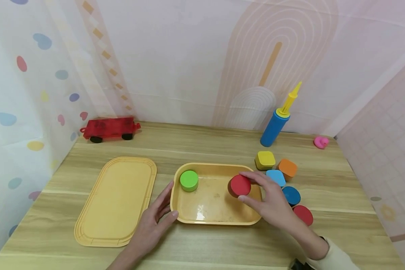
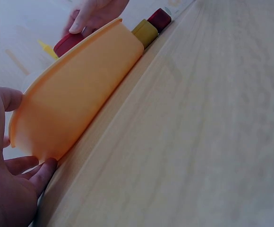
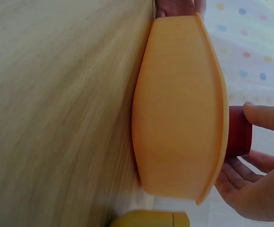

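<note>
A shallow yellow plastic tub (image 1: 216, 224) stands on the table with a green round block (image 1: 189, 180) inside at its far left corner. My left hand (image 1: 155, 217) holds the tub's left end, thumb at the near corner and fingers along the end wall. Between thumb and fingers, my right hand (image 1: 270, 198) pinches a red round block (image 1: 240, 185) over the tub's right part. In the right wrist view that red block (image 3: 239, 131) shows at rim height, partly hidden by the tub wall (image 3: 179, 109).
Right of the tub lie yellow (image 1: 265, 160), orange (image 1: 287, 168), light blue (image 1: 276, 177), dark blue (image 1: 291, 195) and another red block (image 1: 303, 215). A flat yellow lid (image 1: 116, 200) lies left. Behind are a red wagon (image 1: 108, 128), blue pump (image 1: 273, 127) and pink duck (image 1: 321, 142).
</note>
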The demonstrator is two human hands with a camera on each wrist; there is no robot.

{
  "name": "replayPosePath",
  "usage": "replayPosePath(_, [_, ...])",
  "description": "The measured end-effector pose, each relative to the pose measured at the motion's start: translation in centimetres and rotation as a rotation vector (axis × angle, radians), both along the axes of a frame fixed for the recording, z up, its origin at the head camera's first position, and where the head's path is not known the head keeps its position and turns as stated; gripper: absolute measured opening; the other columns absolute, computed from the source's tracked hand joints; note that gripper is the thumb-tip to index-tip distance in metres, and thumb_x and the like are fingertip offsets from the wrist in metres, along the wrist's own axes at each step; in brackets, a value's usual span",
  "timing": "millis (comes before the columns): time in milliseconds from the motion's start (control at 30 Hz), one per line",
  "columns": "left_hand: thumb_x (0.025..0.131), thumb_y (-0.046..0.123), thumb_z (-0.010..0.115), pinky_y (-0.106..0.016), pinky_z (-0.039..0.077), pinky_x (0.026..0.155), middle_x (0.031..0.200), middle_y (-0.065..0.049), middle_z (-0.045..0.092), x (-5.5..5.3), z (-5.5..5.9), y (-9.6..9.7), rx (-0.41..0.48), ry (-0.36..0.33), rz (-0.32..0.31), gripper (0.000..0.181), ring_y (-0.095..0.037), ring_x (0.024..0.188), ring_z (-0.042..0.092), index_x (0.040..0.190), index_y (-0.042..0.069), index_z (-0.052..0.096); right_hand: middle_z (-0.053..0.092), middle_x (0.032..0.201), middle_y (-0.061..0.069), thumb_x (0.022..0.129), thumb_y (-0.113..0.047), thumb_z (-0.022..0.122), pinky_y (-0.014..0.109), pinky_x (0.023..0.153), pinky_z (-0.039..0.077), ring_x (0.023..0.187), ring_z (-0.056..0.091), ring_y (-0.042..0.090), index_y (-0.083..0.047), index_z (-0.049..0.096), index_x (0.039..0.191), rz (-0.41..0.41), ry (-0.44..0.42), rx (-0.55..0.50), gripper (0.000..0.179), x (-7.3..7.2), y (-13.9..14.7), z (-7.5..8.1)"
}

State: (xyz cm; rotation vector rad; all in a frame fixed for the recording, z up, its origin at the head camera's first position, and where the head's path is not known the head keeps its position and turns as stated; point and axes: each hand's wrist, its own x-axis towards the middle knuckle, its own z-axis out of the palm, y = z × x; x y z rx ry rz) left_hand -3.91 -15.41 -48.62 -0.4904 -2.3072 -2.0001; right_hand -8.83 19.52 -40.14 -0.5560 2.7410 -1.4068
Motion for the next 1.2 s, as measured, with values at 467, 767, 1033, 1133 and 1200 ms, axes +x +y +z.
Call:
replayPosePath(467, [0.108, -0.002, 0.067, -0.019, 0.052, 0.116, 0.174, -0.022, 0.040, 0.0, 0.1, 0.0, -0.001, -0.009, 0.004, 0.076, -0.012, 0.148, 0.056, 0.175, 0.014, 0.034, 0.072, 0.137, 0.004, 0.092, -0.008, 0.093, 0.051, 0.102, 0.066, 0.121, 0.068, 0.023, -0.005, 0.069, 0.148, 0.115, -0.023, 0.007, 0.061, -1.3, -2.7, -1.1])
replayPosePath(767, [0.108, -0.002, 0.067, -0.019, 0.053, 0.115, 0.174, -0.023, 0.041, 0.1, 0.1, 0.0, -0.003, -0.011, 0.010, 0.076, -0.010, 0.146, 0.058, 0.175, 0.014, 0.035, 0.073, 0.139, 0.008, 0.093, -0.010, 0.092, 0.045, 0.101, 0.067, 0.116, 0.070, 0.025, -0.004, 0.069, 0.148, 0.117, -0.053, 0.051, 0.060, -2.1, -4.0, -1.6])
replayPosePath(1033, [0.108, -0.001, 0.067, -0.019, 0.053, 0.115, 0.173, -0.023, 0.041, 0.0, 0.1, 0.1, -0.009, -0.013, 0.009, 0.076, -0.011, 0.146, 0.058, 0.175, 0.015, 0.035, 0.073, 0.135, 0.008, 0.093, -0.011, 0.092, 0.040, 0.097, 0.067, 0.112, 0.068, 0.023, -0.005, 0.070, 0.145, 0.099, -0.089, 0.108, 0.057, -2.6, -5.1, -2.1])
replayPosePath(1133, [0.108, -0.001, 0.067, -0.019, 0.053, 0.115, 0.173, -0.023, 0.041, 0.0, 0.1, 0.1, -0.011, -0.015, 0.011, 0.076, -0.010, 0.145, 0.058, 0.175, 0.015, 0.035, 0.072, 0.130, 0.007, 0.092, -0.010, 0.092, 0.038, 0.095, 0.067, 0.108, 0.069, 0.022, -0.003, 0.071, 0.143, 0.109, -0.086, 0.119, 0.056, -2.8, -5.4, -2.4])
replayPosePath(1200, [0.108, -0.002, 0.067, -0.019, 0.053, 0.115, 0.173, -0.024, 0.041, 0.0, 0.1, 0.1, -0.010, -0.016, 0.011, 0.076, -0.010, 0.145, 0.058, 0.175, 0.014, 0.035, 0.072, 0.127, 0.007, 0.091, -0.009, 0.092, 0.037, 0.094, 0.066, 0.107, 0.069, 0.021, -0.003, 0.071, 0.142, 0.113, -0.089, 0.124, 0.055, -2.9, -5.6, -2.5])
